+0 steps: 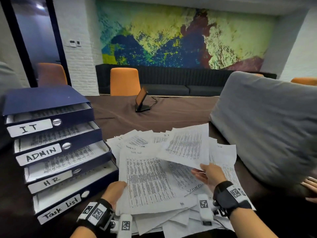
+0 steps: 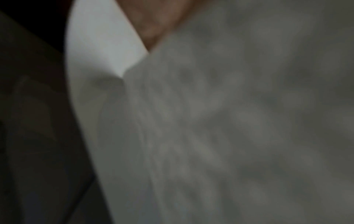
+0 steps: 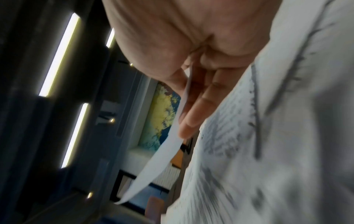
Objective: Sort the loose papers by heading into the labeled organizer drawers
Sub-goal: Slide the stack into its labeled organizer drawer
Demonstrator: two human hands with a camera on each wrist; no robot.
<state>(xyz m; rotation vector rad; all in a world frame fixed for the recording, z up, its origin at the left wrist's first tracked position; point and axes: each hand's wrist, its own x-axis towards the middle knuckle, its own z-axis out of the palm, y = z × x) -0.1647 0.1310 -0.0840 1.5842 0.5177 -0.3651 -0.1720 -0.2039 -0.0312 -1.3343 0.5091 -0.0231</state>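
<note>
A heap of loose printed papers [image 1: 171, 215] lies on the dark table in front of me. My left hand [image 1: 115, 190] grips the left edge of a sheet headed "Task list" [image 1: 147, 182], seen blurred in the left wrist view as paper [image 2: 210, 121]. My right hand [image 1: 208, 176] pinches the near corner of another printed sheet [image 1: 187, 145], lifted above the heap; the right wrist view shows that sheet [image 3: 162, 159] edge-on between thumb and fingers [image 3: 193, 118]. The blue organizer [image 1: 51, 145] stands at the left with drawers labelled IT [image 1: 29, 127], ADMIN [image 1: 40, 154], HR [image 1: 49, 182] and Task list [image 1: 60, 209], all pulled open.
A grey cushion-like shape [image 1: 267, 127] rises at the right beside the heap. A small tilted screen on a stand [image 1: 141, 100] sits mid-table. Orange chairs [image 1: 124, 81] and a dark sofa stand behind. Another person's fingers [image 1: 311, 184] show at the right edge.
</note>
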